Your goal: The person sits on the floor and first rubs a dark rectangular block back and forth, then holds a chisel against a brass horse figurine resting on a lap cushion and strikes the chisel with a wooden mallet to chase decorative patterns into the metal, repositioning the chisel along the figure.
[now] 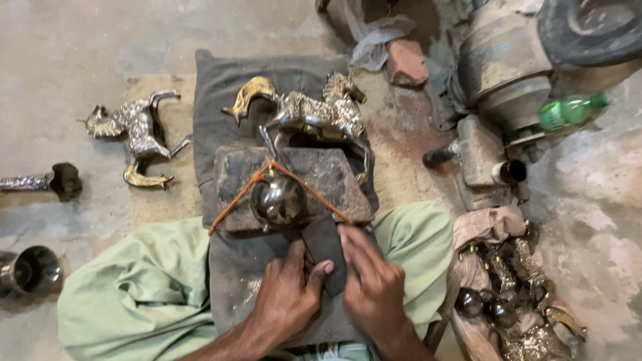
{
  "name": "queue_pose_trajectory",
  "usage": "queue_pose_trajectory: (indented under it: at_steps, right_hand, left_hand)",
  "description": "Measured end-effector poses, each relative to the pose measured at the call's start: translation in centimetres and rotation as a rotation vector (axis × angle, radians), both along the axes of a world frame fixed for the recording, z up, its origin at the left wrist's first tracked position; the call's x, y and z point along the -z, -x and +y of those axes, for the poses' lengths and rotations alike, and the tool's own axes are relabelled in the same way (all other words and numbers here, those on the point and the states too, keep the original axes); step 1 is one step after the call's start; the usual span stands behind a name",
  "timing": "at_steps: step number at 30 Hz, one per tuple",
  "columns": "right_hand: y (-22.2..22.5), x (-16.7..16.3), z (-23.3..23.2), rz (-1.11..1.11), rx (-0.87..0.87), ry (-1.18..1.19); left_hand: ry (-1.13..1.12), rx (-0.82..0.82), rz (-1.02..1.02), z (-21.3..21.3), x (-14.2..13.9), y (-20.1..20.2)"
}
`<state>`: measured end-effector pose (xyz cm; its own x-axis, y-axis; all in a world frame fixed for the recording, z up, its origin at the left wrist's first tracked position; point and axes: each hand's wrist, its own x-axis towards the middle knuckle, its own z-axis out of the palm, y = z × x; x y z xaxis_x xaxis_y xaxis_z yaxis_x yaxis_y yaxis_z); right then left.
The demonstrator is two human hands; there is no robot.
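Note:
A dark flat strip point(323, 249) lies on the dark cloth point(234, 267) over my lap, just below a shiny round metal piece point(279, 200). My left hand point(287, 297) pinches the strip's lower end with its thumb on top. My right hand point(371, 281) presses along the strip's right edge, fingers pointing up at the block. The round piece sits on a worn stone block point(328, 174), with an orange cord point(234, 204) looped over it. A silver and gold metal horse point(314, 113) stands at the block's far edge.
A second metal horse point(137, 130) lies on the floor at the left, near a metal cup point(30, 267) and a dark-headed tool point(63, 180). A machine body point(501, 67), a green bottle point(568, 110) and a heap of metal pieces point(515, 301) crowd the right.

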<state>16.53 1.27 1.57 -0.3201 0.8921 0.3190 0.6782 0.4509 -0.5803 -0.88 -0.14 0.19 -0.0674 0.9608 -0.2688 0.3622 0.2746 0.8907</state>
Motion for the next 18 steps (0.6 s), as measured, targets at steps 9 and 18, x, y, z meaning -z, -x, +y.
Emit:
queue_pose_trajectory:
  at_steps: [9,18]
  right_hand:
    - [-0.8,1.0,-0.6,-0.023,-0.016,0.021]
    - [-0.9,-0.9,-1.2,-0.092,0.001,0.096]
  left_hand:
    - [-0.001,-0.013,0.0,-0.2,0.4,0.0]
    - [0.038,0.008,0.02,-0.1,0.5,-0.1]
